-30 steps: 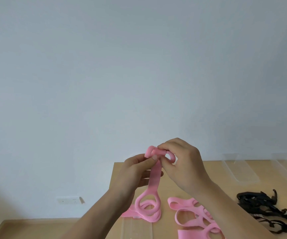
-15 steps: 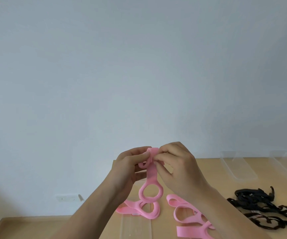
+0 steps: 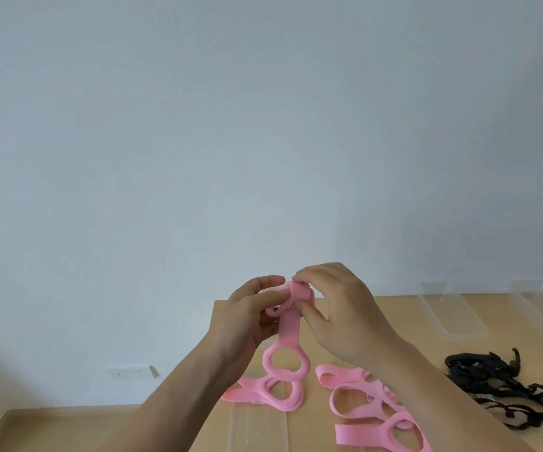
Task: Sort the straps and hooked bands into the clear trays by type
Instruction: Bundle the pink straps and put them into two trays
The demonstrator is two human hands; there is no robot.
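At the bottom edge of the frame, a clear plastic tray (image 3: 257, 432) lies on the pale wooden desk (image 3: 403, 318), between the two forearms. It looks set there so that pink pieces drop straight in. Just behind it sits a short stack of flat pink rubber straps with ring ends (image 3: 276, 394). More loose pink straps (image 3: 361, 396) sprawl at lower right, partly under the right forearm. A tangle of black hooked bands (image 3: 492, 380) lies apart at the right edge, so the two types are already separate on the desk.

Above the stack, both hands hold one pink ringed strap (image 3: 288, 334) up in the air, its ring hanging down clear of the stack. The left hand (image 3: 250, 318) has its fingers curled, pinching the strap's upper end from the left. The right hand (image 3: 338, 314) arches over from the right, fingertips gripping the rolled top. I judge they are rolling or folding it to fit the tray. Both wrists are raised and bent inward.

Farther back, two empty-looking clear trays (image 3: 449, 314) (image 3: 537, 305) rest near the desk's far edge at right. Beyond is a plain pale wall (image 3: 263, 125) with a white socket (image 3: 129, 371) at lower left.
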